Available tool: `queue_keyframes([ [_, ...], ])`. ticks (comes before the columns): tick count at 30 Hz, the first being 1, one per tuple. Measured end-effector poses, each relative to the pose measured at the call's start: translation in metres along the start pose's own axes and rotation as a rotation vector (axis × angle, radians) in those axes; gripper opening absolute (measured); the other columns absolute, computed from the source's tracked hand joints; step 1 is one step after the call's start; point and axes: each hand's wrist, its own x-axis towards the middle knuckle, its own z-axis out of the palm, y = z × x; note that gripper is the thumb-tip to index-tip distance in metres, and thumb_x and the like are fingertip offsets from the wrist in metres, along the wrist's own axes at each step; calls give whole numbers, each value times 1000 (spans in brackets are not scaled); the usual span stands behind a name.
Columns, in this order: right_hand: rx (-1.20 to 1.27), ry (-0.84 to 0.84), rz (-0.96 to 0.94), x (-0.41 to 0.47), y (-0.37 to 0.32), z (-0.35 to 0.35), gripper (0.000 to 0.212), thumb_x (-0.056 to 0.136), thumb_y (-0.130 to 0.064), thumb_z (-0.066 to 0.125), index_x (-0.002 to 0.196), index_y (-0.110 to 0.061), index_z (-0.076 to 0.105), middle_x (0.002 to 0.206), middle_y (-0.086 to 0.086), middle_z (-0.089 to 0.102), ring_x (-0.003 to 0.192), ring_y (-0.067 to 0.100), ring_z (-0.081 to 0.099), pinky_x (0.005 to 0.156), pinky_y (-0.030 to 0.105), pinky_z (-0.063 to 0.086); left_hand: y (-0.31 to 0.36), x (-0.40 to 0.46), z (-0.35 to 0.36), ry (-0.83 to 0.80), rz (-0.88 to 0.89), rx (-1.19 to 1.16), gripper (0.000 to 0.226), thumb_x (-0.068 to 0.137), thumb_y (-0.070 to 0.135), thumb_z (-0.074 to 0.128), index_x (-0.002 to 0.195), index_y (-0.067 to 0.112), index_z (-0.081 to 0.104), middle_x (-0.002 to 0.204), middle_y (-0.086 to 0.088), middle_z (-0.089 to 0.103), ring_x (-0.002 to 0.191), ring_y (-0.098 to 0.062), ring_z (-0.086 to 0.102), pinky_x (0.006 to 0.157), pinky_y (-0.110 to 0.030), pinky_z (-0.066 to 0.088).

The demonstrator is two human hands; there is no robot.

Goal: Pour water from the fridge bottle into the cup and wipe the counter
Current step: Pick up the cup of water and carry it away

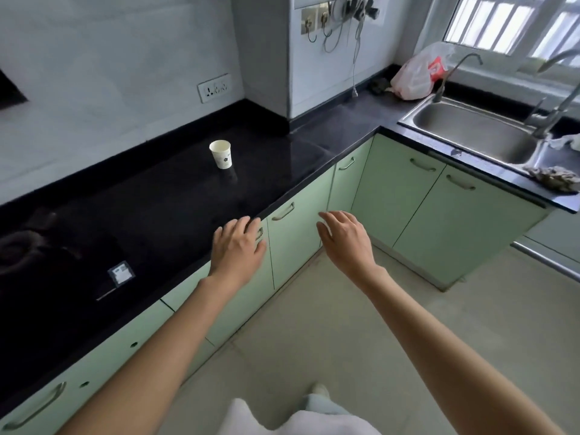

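Tapered paper cup (220, 154) on glossy black counter (163, 211), left hand (237, 244), right hand (344, 235) spread, empty

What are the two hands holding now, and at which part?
Nothing is held. The left hand and right hand are both open, near the counter edge.

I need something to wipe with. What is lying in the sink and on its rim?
The sink basin looks bare where visible; its near wall hides part of the bottom. A crumpled rag lies on the front right rim, and something white sits behind it.
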Motion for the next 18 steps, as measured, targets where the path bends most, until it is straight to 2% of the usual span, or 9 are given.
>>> queue_keyframes([
  [9,38,-111,-142,94,32,30,34,99,-27,49,127,-10,59,123,6,64,119,28,53,96,39,42,-8,62,38,-2,-176,37,43,91,27,59,127,3,57,129,-16,58,118,-34,54,95,-50,42],
  [15,68,-168,-184,141,37,73,33,98,-25,51,123,-7,61,117,7,66,115,30,57,94,40,45,-29,101,66,-29,-227,45,43,87,25,65,125,4,60,126,-16,60,115,-35,56,93,-50,45],
  [18,56,-163,-195,170,34,89,32,98,-25,51,123,-8,62,119,6,66,114,29,57,92,40,46,-46,130,76,-36,-235,46,45,89,27,63,128,6,58,129,-14,59,119,-34,54,97,-50,43],
])
